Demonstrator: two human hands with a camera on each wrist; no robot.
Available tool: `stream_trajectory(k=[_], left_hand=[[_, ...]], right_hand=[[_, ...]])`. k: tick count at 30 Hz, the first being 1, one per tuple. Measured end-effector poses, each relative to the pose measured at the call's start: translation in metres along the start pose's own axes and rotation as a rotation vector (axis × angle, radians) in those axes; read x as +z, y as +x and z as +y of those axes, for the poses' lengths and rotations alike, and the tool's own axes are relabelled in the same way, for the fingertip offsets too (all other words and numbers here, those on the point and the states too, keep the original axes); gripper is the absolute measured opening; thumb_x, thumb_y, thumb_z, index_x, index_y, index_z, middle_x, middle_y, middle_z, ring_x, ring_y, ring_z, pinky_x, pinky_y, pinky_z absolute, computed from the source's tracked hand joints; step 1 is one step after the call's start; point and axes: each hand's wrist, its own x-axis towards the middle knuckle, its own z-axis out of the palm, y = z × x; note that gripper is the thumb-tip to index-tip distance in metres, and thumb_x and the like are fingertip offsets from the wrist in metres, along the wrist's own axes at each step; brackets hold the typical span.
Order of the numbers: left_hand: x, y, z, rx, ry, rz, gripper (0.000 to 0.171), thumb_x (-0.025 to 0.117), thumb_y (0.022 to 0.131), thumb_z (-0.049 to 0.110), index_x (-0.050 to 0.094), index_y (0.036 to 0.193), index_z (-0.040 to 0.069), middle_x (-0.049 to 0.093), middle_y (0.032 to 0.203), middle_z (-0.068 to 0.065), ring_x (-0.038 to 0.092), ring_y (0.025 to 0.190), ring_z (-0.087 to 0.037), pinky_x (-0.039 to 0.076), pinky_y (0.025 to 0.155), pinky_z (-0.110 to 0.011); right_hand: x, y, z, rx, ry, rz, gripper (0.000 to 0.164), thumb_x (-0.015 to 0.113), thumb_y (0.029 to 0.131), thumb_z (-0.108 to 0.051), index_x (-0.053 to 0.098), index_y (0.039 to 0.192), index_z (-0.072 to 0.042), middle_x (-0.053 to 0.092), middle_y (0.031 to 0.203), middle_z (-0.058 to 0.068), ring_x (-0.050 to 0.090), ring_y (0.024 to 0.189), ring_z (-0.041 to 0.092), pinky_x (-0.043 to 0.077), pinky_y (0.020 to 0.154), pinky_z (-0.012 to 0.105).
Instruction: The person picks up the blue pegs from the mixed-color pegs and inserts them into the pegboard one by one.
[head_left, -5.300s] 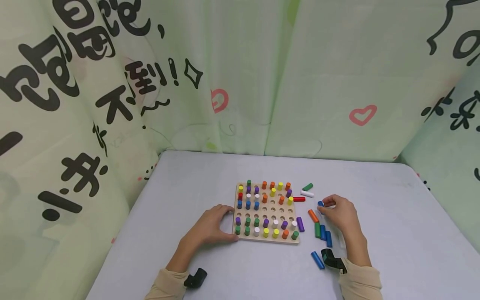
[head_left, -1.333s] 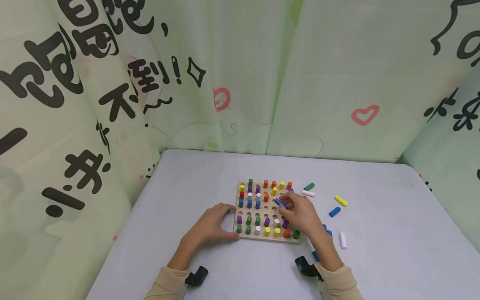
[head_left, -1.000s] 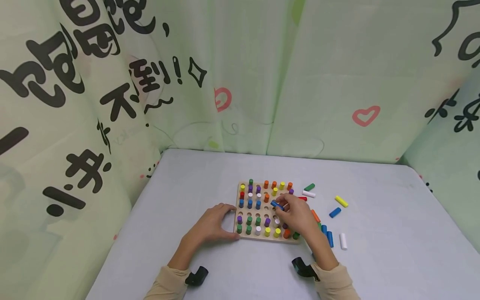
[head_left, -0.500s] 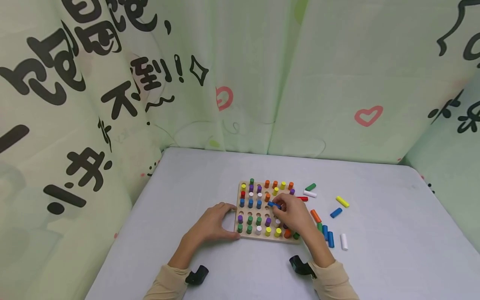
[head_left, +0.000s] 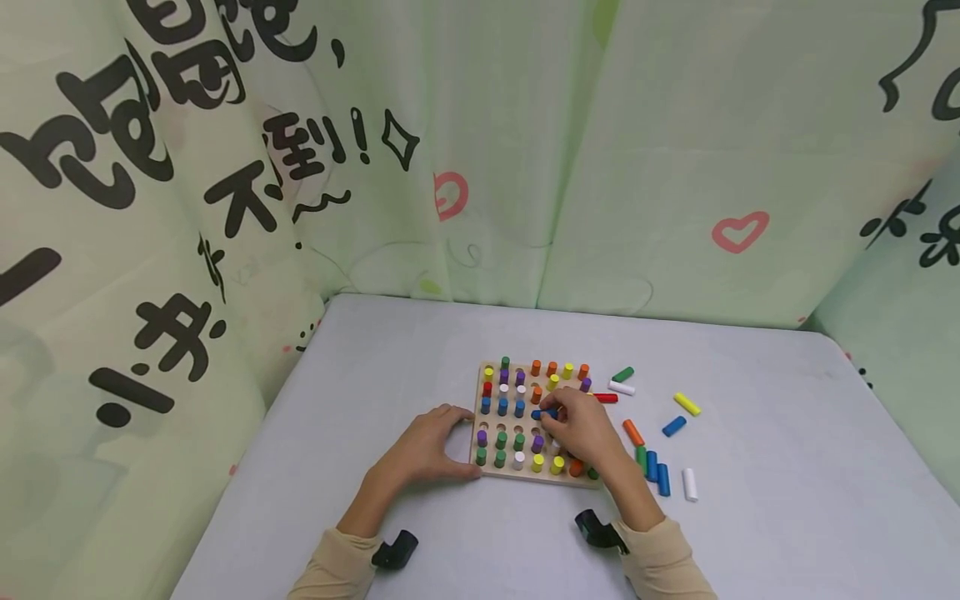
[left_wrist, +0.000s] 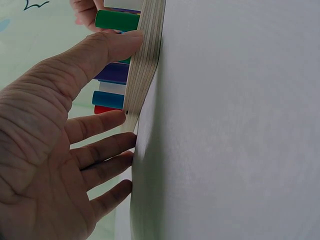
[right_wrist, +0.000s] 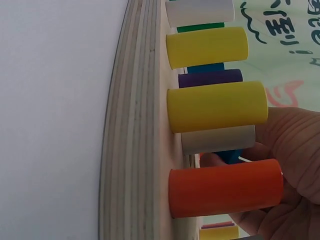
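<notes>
A wooden pegboard (head_left: 525, 477) stands on the table, with coloured pegs upright in many of its holes. My left hand (head_left: 429, 450) lies spread along the board's left side. In the left wrist view its thumb (left_wrist: 127, 46) presses the board's near edge, and the index fingertip touches the side. My right hand (head_left: 588, 429) pinches a blue peg (head_left: 537, 414) between thumb and fingers, tilted low over the board. Just left of it, a row of blue pegs (head_left: 502, 407) stands in holes. In the right wrist view, an orange peg (right_wrist: 225, 190) partly covers the pinching fingers.
Loose pegs lie right of the board: a green one (head_left: 622, 374), a white one (head_left: 621, 388), a red one (head_left: 606, 398), a yellow one (head_left: 686, 404), an orange one (head_left: 633, 432) and several blue ones (head_left: 663, 479). A curtain (head_left: 630, 167) hangs behind the table.
My right hand has come left from the loose pegs to over the board, bringing a blue peg, and recently edged farther left. My left hand keeps its place at the board's side.
</notes>
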Motion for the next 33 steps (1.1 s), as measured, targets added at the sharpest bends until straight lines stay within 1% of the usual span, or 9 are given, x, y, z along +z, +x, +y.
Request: stream_trajectory(k=[3,10,17,27,30,33], left_hand=[[0.0,0.001,0.0,-0.004,0.001,-0.003,0.082,0.088,0.072,0.053,0.059,0.138,0.013,0.06,0.141,-0.009,0.054,0.132,-0.031,0.045,0.111,-0.052],[-0.001,0.0,0.001,-0.002,0.004,-0.005,0.081,0.087,0.073,0.052,0.059,0.138,0.013,0.06,0.14,-0.009,0.054,0.132,-0.031,0.045,0.111,-0.052],[-0.001,0.0,0.002,-0.006,-0.004,-0.009,0.081,0.087,0.073,0.052,0.059,0.138,0.012,0.06,0.141,-0.01,0.054,0.133,-0.032,0.045,0.111,-0.052],[-0.002,0.0,0.003,-0.007,-0.006,-0.011,0.081,0.087,0.073,0.052,0.059,0.138,0.013,0.06,0.14,-0.01,0.054,0.132,-0.032,0.045,0.111,-0.054],[-0.002,0.0,0.003,-0.008,-0.009,-0.011,0.081,0.087,0.073,0.052,0.059,0.138,0.013,0.06,0.14,-0.01,0.054,0.132,-0.033,0.045,0.111,-0.054],[-0.003,-0.001,0.003,-0.006,-0.011,-0.012,0.081,0.087,0.073,0.052,0.059,0.138,0.012,0.06,0.14,-0.01,0.054,0.132,-0.033,0.045,0.111,-0.054]], right_hand=[[0.001,0.001,-0.001,0.005,0.008,0.011,0.016,0.074,0.093,-0.012,0.072,0.107,-0.005,0.062,0.085,0.002,0.052,0.073,0.017,0.047,0.062,0.026],[0.005,0.001,-0.004,-0.034,0.062,0.076,0.023,0.076,0.091,-0.009,0.071,0.113,-0.004,0.069,0.103,0.008,0.057,0.079,0.016,0.054,0.069,0.024],[0.007,0.0,-0.004,-0.062,0.093,0.1,0.026,0.075,0.091,-0.006,0.07,0.117,-0.004,0.071,0.108,0.008,0.061,0.084,0.016,0.055,0.071,0.023],[0.004,-0.004,-0.003,-0.045,0.085,0.112,0.028,0.076,0.091,-0.009,0.069,0.118,-0.005,0.07,0.108,0.008,0.061,0.082,0.017,0.055,0.07,0.021],[0.002,-0.007,-0.003,-0.039,0.084,0.116,0.027,0.075,0.092,-0.01,0.069,0.118,-0.004,0.07,0.109,0.009,0.063,0.084,0.018,0.056,0.071,0.023],[0.0,-0.009,-0.001,-0.034,0.086,0.117,0.027,0.074,0.093,-0.012,0.069,0.118,-0.004,0.071,0.11,0.01,0.064,0.087,0.019,0.059,0.073,0.027]])
